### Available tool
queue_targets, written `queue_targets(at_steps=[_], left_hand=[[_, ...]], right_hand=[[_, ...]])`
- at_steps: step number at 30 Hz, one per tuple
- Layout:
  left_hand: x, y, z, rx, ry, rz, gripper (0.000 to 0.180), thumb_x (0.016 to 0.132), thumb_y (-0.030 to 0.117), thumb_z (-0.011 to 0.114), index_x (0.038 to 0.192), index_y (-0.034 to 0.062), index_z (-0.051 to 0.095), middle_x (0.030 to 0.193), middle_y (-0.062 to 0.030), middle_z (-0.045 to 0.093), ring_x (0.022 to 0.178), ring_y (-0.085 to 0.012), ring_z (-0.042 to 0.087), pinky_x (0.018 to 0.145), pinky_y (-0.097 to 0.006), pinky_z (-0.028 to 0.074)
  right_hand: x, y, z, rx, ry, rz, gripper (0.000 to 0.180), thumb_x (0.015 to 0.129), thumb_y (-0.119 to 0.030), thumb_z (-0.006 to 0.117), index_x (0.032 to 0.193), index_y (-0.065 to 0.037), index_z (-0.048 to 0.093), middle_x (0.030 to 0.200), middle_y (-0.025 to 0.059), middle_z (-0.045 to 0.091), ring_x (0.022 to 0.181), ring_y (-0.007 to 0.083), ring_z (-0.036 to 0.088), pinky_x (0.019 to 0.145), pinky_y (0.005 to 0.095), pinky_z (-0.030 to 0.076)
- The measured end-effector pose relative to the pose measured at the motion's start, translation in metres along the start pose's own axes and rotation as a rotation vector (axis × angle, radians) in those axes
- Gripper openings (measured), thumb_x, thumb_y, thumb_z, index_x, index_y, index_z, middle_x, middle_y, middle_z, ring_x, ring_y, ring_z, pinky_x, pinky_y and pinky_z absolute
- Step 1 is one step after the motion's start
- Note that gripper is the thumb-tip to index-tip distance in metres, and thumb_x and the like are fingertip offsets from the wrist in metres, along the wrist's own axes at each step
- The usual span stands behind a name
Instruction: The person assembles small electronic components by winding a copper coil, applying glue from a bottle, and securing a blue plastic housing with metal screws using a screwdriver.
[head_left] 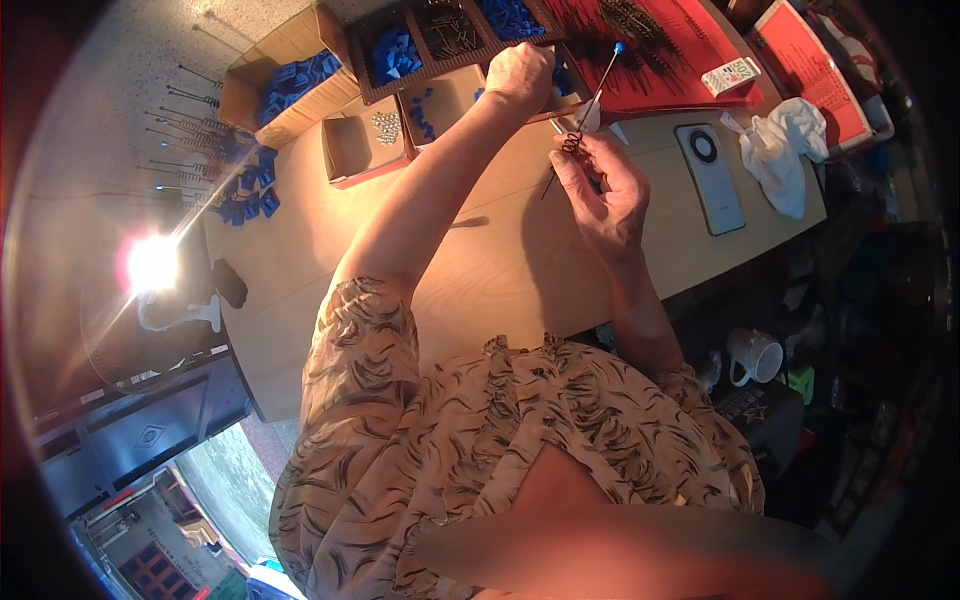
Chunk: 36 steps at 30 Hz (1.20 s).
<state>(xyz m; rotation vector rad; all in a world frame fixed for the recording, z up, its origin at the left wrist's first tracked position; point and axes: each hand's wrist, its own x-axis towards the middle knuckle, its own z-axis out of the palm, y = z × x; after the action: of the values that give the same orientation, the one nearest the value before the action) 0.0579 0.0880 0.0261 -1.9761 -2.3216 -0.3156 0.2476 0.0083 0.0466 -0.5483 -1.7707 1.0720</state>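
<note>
My right hand (607, 190) pinches a thin metal rod with a dark coil spring (572, 143) around it, tilted above the table. A small blue bead (619, 47) tops the rod. Farther left and up, my left hand (522, 78) is over the open boxes at the back, its fingers curled and partly hidden; anything in them cannot be made out. Beneath it is a box with small blue pieces (565, 80). Just behind my right fingers a white pointed object (590, 116) shows in part.
A brown divided tray (408, 88) holds blue parts and screws. Cardboard boxes (368, 172) hold silver beads and blue pieces. A red tray (690, 92) carries dark springs and a small box. A phone (711, 180) and white cloth (785, 150) lie right. A lamp (153, 265) shines left.
</note>
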Motion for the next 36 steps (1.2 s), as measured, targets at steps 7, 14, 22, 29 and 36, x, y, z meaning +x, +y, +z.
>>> queue_targets(at_steps=[7, 14, 22, 29, 36], left_hand=[[-0.051, -0.020, -0.017, -0.433, 0.215, 0.027, 0.017, 0.080, 0.017, 0.069, 0.094, 0.0095, 0.076, 0.089, -0.0161, 0.072, 0.085, -0.0329, 0.071, 0.080, -0.039, 0.057], [-0.063, -0.036, -0.032, -0.382, 0.342, 0.029, 0.018, 0.085, 0.011, 0.066, 0.100, 0.0099, 0.076, 0.093, -0.0145, 0.073, 0.087, -0.0298, 0.071, 0.081, -0.038, 0.058], [-0.013, -0.023, 0.003, -0.017, 0.048, 0.001, 0.021, 0.087, 0.012, 0.058, 0.100, 0.0153, 0.074, 0.096, -0.0121, 0.073, 0.089, -0.0292, 0.071, 0.081, -0.039, 0.057], [-0.002, -0.010, 0.019, 0.008, 0.035, -0.006, 0.013, 0.085, 0.011, 0.060, 0.091, 0.0131, 0.071, 0.095, -0.0115, 0.071, 0.093, -0.0299, 0.071, 0.081, -0.040, 0.057], [-0.072, -0.013, -0.054, -0.675, 0.071, -0.234, 0.027, 0.086, 0.027, 0.071, 0.107, 0.0113, 0.075, 0.095, -0.0078, 0.075, 0.084, -0.0170, 0.071, 0.081, -0.031, 0.056]], right_hand=[[-0.001, -0.002, 0.000, 0.199, 0.094, 0.149, 0.021, 0.094, -0.008, 0.067, 0.109, 0.006, 0.062, 0.093, 0.0057, 0.067, 0.075, 0.0096, 0.063, 0.067, 0.0243, 0.052], [0.004, -0.005, -0.008, 0.218, 0.141, 0.187, 0.025, 0.096, -0.015, 0.067, 0.108, 0.006, 0.063, 0.089, 0.0041, 0.066, 0.076, 0.0082, 0.062, 0.067, 0.0221, 0.050], [0.001, 0.006, -0.004, 0.175, 0.128, 0.156, 0.023, 0.097, -0.012, 0.065, 0.111, 0.006, 0.063, 0.092, 0.0031, 0.067, 0.078, 0.0045, 0.059, 0.067, 0.0202, 0.048], [-0.001, 0.012, -0.008, 0.063, 0.093, 0.088, 0.019, 0.096, -0.011, 0.066, 0.104, 0.007, 0.064, 0.088, 0.0029, 0.066, 0.076, 0.0039, 0.059, 0.065, 0.0197, 0.047], [-0.005, 0.002, -0.008, 0.284, 0.196, 0.214, 0.016, 0.096, -0.008, 0.064, 0.106, 0.005, 0.061, 0.086, 0.0044, 0.066, 0.075, 0.0085, 0.063, 0.065, 0.0225, 0.051]])
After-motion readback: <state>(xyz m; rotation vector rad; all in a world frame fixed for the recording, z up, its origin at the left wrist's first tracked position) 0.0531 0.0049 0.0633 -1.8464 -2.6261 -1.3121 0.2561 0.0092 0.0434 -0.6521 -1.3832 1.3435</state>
